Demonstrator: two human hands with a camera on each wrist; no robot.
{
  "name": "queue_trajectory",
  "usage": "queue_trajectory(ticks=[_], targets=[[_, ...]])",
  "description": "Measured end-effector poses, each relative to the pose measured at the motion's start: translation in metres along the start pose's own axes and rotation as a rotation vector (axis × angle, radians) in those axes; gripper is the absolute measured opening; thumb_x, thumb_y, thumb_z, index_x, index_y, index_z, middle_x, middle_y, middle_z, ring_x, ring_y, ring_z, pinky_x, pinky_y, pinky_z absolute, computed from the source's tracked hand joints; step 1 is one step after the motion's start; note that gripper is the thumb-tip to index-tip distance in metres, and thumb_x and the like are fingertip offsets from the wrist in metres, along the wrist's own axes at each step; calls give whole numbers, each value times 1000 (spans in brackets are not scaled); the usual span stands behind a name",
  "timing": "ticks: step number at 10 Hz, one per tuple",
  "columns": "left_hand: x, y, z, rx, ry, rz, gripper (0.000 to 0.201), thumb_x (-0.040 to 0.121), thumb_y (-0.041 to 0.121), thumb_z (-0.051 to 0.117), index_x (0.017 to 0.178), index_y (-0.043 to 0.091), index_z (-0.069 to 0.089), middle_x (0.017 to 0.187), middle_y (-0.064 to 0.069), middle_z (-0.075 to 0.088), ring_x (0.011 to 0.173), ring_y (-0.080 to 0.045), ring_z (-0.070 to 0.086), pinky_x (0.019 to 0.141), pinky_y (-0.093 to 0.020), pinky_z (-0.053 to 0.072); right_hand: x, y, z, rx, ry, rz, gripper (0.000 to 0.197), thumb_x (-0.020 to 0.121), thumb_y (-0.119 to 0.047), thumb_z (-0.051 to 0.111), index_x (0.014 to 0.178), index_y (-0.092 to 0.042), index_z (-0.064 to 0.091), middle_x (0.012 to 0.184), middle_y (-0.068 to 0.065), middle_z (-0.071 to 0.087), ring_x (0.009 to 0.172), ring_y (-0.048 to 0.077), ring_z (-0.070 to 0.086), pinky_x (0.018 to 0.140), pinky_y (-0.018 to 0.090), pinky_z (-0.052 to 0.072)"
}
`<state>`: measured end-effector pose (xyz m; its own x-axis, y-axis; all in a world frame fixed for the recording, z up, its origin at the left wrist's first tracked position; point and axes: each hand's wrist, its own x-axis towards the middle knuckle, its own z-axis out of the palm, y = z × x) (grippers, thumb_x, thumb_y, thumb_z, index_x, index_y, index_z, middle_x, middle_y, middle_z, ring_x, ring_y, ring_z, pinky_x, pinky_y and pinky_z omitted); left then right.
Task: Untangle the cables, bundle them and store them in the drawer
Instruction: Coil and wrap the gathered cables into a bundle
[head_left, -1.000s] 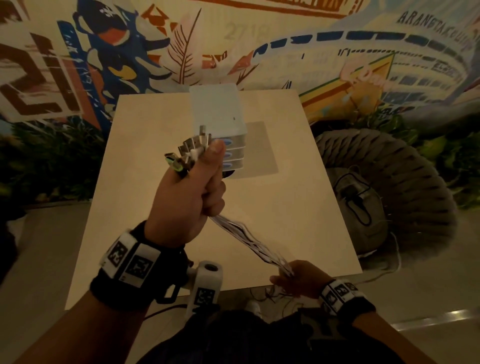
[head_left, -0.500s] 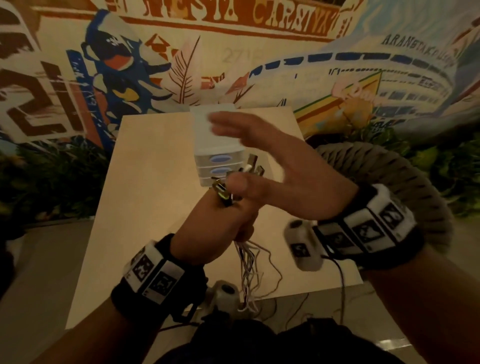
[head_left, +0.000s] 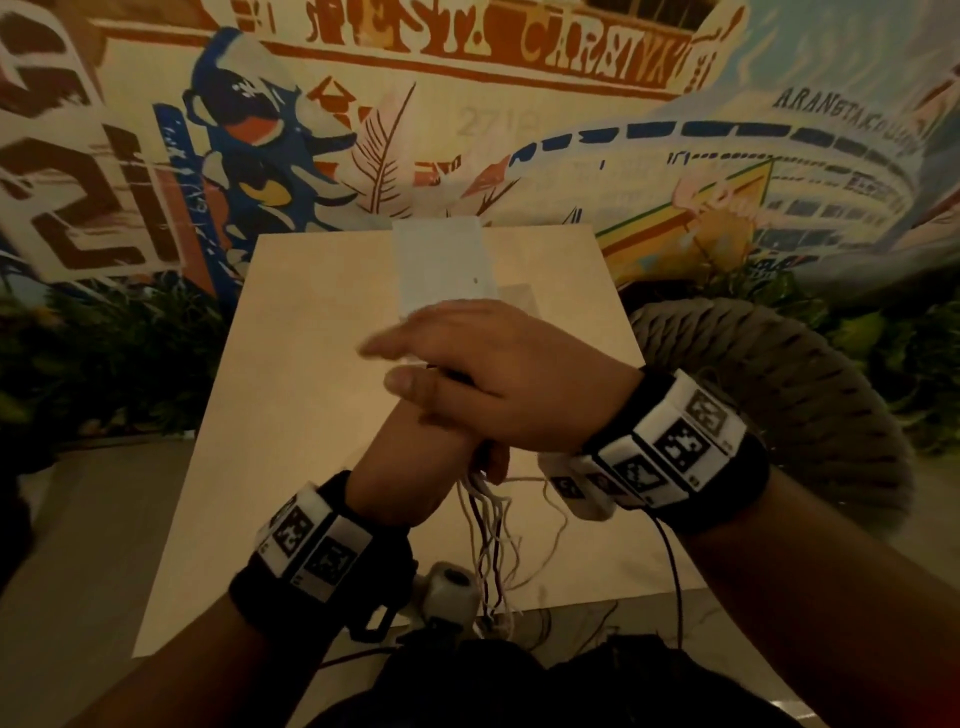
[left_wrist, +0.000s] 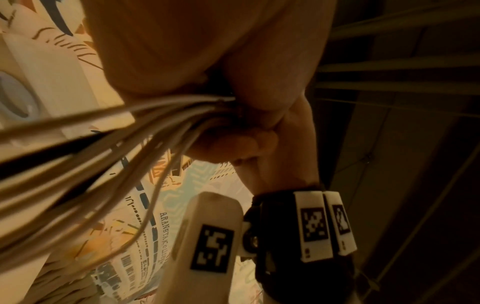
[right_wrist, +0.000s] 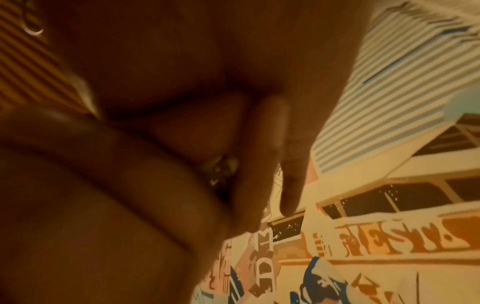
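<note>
both hands (head_left: 415, 467) (head_left: 498, 384) apparently grip hanging cables (head_left: 485, 525).

I see a matt, pale wood-look surface (head_left: 311, 415) carrying a smooth white plastic drawer unit (head_left: 441, 265). The cables (head_left: 485, 525) look like thin, smooth plastic-sheathed cords, white and dark. Beside the surface, a chair (head_left: 810, 395) shows rough, thick woven rope. The wall mural (head_left: 571, 130) looks flat and matt.
</note>
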<state>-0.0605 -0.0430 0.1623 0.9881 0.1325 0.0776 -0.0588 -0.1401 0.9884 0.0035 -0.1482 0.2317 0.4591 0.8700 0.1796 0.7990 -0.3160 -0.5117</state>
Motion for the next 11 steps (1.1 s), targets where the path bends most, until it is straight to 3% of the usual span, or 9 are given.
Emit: queue_trajectory(ticks=[1, 2, 3, 4, 5, 6, 8, 10, 11], targets=[[3, 3, -9, -171, -118, -117, 15, 87, 32, 56, 73, 30, 62, 65, 7, 53, 53, -7, 48, 52, -20, 41, -14, 5, 4, 382, 217, 79, 77, 93, -44, 66, 157, -32, 24, 153, -5, 44, 139, 8, 44, 112, 40, 43], [6, 22, -12, -481, -137, -99, 26, 100, 29, 58, 78, 19, 69, 67, -9, 49, 52, -15, 44, 53, -31, 41, -24, 18, 24, 840, 257, 164, 103, 83, -21, 80, 158, -30, 11, 149, 6, 47, 133, 15, 54, 107, 41, 49], [12, 29, -17, -578, -183, -81, 35, 106, 21, 47, 75, 13, 60, 56, -3, 28, 46, -12, 28, 46, -28, 30, -21, 27, 53, 991, -90, 256, 84, 78, 3, 80, 148, -18, 39, 130, 14, 63, 123, 27, 62, 103, 55, 50], [18, 32, -24, -611, -185, -97, 29, 105, 25, 45, 85, 9, 59, 56, 1, 18, 41, -8, 19, 40, -21, 23, -17, 31, 73, 753, -291, 336, 15, 89, -22, 76, 101, -26, 69, 95, 3, 73, 92, 22, 70, 88, 43, 58], [22, 33, -35, -649, -129, -101, 31, 107, 25, 41, 86, 9, 58, 58, 1, 14, 42, -8, 15, 40, -21, 19, -26, 38, 87, 768, -368, 500, 36, 98, -40, 62, 70, -17, 61, 55, 1, 56, 47, 15, 54, 49, 25, 46], [27, 31, -46, -632, -49, -111, 30, 107, 25, 41, 87, 11, 59, 57, 1, 14, 43, -8, 13, 39, -20, 19, -48, 56, 109, 941, -389, 694, 55, 92, -55, 61, 55, -21, 39, 50, 0, 31, 42, 18, 27, 49, 28, 28], [27, 15, -45, -583, 29, -135, 28, 104, 26, 48, 86, 14, 66, 61, -2, 20, 42, -7, 16, 39, -19, 18, -73, 63, 133, 878, -401, 748, 55, 89, -65, 59, 56, -24, 41, 51, -3, 36, 44, 16, 31, 50, 31, 30], [16, 12, -31, -557, -229, -188, 25, 105, 24, 48, 88, 8, 57, 61, -1, 16, 43, -9, 16, 42, -21, 22, -69, 63, 79, 654, -419, 502, 48, 80, -38, 84, 123, -31, 63, 116, -9, 73, 111, 8, 67, 104, 40, 50], [10, 11, -19, -479, -337, -115, 22, 101, 24, 50, 87, 10, 58, 62, -8, 15, 44, -12, 20, 45, -24, 24, -54, 56, 57, 805, -278, 422, 46, 81, -16, 83, 120, -31, 63, 118, -14, 71, 117, 6, 64, 105, 30, 50]])
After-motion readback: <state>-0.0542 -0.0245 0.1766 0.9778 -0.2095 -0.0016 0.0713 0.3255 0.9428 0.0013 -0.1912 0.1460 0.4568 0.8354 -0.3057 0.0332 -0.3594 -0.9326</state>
